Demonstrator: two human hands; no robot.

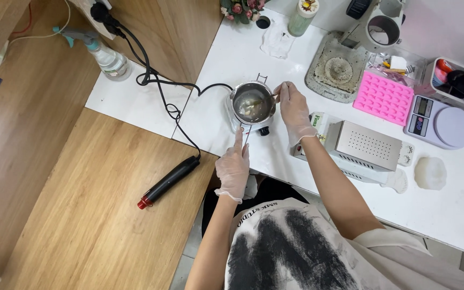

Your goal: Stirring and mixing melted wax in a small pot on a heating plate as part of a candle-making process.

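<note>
L hand (pixel 233 167) pinches pot handle (pixel 244 137); R hand (pixel 294 109) grips stirrer (pixel 276 96) in metal pot (pixel 252 103), wax inside

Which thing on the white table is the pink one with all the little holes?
Look at the white table, then at the far right side beside the round-topped kitchen scale. The pink mould lies flat just left of it, behind the steel box. It is the only bright pink tray, covered in rows of small pockets.
</note>
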